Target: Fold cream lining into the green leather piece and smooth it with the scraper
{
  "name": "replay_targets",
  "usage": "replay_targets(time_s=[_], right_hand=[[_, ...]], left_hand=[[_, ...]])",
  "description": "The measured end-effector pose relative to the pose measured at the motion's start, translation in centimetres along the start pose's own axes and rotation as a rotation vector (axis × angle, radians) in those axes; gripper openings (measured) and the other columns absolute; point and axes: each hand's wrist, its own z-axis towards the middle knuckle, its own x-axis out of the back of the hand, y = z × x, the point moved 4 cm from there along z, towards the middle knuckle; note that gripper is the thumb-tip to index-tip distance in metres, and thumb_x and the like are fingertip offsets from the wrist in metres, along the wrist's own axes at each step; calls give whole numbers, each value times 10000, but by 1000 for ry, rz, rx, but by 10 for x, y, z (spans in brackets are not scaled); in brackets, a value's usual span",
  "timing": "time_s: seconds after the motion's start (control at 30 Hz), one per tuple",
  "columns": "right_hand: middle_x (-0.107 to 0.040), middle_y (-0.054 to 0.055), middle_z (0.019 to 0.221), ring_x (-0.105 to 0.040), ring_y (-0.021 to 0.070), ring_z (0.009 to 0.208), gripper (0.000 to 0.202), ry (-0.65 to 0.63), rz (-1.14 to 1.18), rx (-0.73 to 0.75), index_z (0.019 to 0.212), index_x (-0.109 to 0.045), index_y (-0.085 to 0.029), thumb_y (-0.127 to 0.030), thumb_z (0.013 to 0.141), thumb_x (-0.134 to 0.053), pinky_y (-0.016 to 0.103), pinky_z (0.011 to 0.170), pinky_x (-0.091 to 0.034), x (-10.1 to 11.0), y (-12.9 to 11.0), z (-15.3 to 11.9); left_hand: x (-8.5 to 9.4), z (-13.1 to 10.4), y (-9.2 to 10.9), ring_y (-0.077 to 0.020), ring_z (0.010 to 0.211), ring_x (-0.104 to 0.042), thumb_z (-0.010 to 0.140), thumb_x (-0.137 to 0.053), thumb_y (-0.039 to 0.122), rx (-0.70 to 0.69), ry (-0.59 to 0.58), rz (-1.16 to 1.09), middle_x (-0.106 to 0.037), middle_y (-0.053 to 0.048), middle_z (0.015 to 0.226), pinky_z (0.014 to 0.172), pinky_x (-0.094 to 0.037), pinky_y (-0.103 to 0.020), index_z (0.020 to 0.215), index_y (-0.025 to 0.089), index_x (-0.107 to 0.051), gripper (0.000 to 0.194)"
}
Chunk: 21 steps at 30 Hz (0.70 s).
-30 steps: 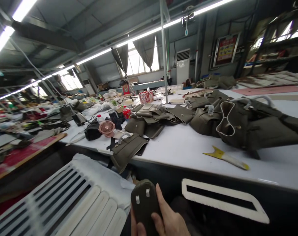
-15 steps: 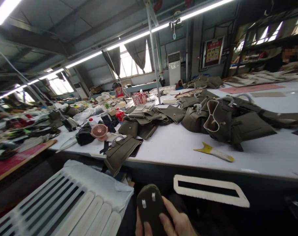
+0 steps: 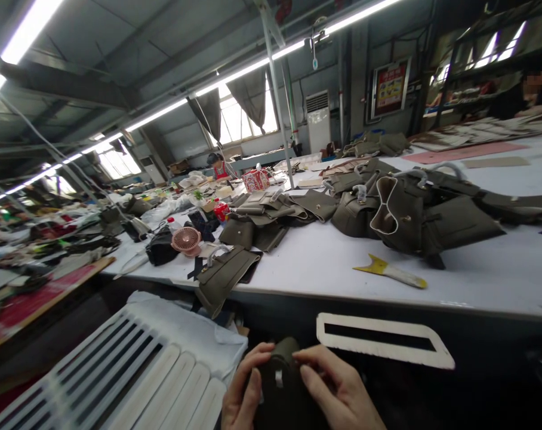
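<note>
At the bottom of the head view, a dark olive bag piece [image 3: 285, 397] with a rounded end stands between my two hands. A small shiny metal tab shows on its face. My left hand [image 3: 246, 388] grips its left edge, fingers curled over the rounded top. On the other side, my right hand [image 3: 338, 385] pinches the upper right edge between thumb and forefinger. The lower part of the piece runs into shadow. Beyond my hands, an olive handbag [image 3: 228, 275] hangs partly over the table edge.
A white slotted rack [image 3: 114, 358] with pale strips is at the left. A white oblong frame [image 3: 382, 325] lies right of my hands. The white table [image 3: 316, 269] bears several olive bags [image 3: 454, 221], a yellow notched tool [image 3: 390, 272] and a pink fan [image 3: 187, 240]. A person [image 3: 219, 167] is far back.
My left hand has come up over the left edge, and my right hand has shifted to the top of the piece. The rounded end now tilts away, and one metal tab is mostly covered.
</note>
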Motion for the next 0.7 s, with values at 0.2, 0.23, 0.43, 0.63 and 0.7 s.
replay_targets(time_s=[0.2,0.23,0.43,0.63,0.7], right_hand=[[-673,47,818,-598,179,740,250,-2,64,-146,889,-691,-164,-385,858,-579,255,652,-455,-6,0,12],[-666,42,789,-587,176,722,248,-6,65,-163,882,-695,-161,-382,847,-587,253,636,-443,-7,1,13],[-652,29,706,-570,165,687,233,15,103,-257,806,-706,-143,-362,780,-634,244,618,-413,-6,-4,16],[-576,-10,650,-491,123,638,115,-25,170,-318,740,-634,-136,-232,685,-605,218,577,-363,-4,-5,24],[-562,-15,644,-479,119,633,98,-32,203,-331,718,-610,-146,-219,657,-589,216,570,-354,-4,-5,25]], left_hand=[[-8,4,-1,-207,894,-660,778,-697,468,2,-51,-63,-631,-32,1172,751,-513,-250,778,216,-654,255],[-9,4,-3,-203,884,-663,781,-690,468,7,-53,-73,-626,-31,1192,744,-511,-250,760,212,-639,262],[-11,6,-10,-336,1294,-503,769,-678,529,-9,-31,-41,-628,-61,1264,907,-505,-299,699,211,-625,330],[-13,9,-12,-339,1241,-547,754,-688,552,3,-32,-51,-659,-72,1212,1099,-389,-402,677,212,-640,352],[-16,10,-12,-331,1226,-555,749,-696,559,2,-36,-48,-666,-70,1191,1125,-357,-405,671,214,-644,358]])
